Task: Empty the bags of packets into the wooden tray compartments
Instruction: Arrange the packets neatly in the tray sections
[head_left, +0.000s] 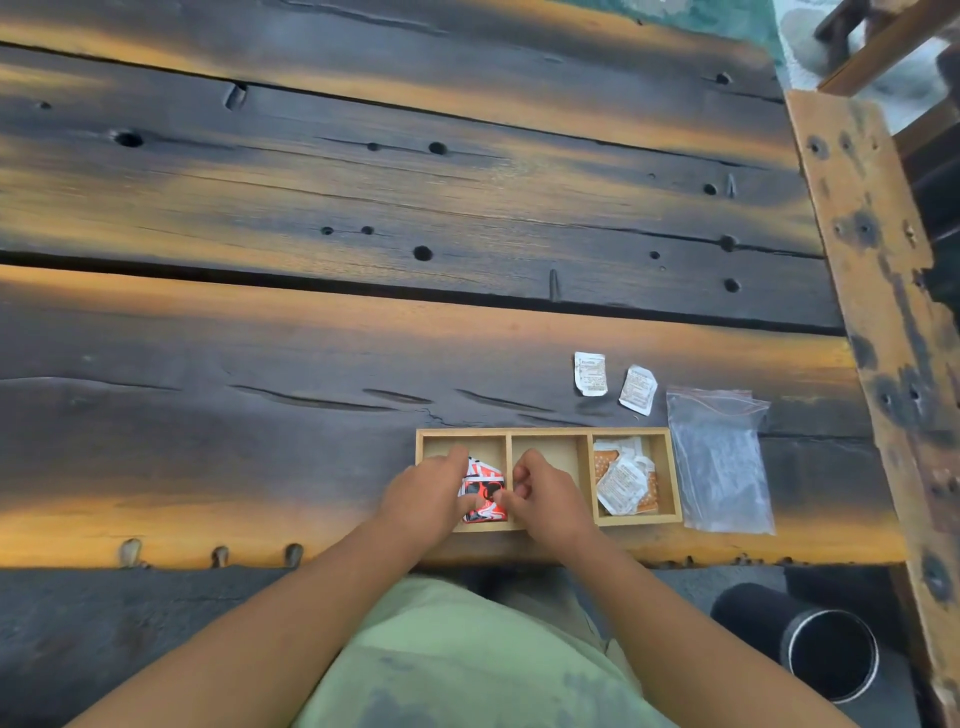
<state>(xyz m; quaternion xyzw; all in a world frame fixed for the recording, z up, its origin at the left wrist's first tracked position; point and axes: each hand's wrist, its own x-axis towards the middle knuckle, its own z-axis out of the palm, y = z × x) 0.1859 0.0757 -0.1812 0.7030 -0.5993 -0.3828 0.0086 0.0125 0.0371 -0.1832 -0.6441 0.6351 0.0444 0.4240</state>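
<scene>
On the near plank of the dark, orange-streaked wooden table (260, 332), close to its front edge: a shallow light-wood tray (673, 470) with three compartments in a row, long axis running left to right, parallel to that edge. Just right of the tray, touching or nearly so: two clear zip bags (719, 462) with red seal strips, stacked flat, long axis pointing away from the edge, seals at the far end. In the tray's right compartment: a loose heap of white printed and orange packets (626, 480). Middle compartment bare-floored. In the left compartment: red, white and black packets (480, 480), partly covered. Beyond the tray's far right corner, apart from it: two small white packets (590, 374) lying flat. Over the left compartment: left hand (423, 501) and right hand (550, 499), fingers curled narrowly, thumb and fingertips of each pinching the red packets.
</scene>
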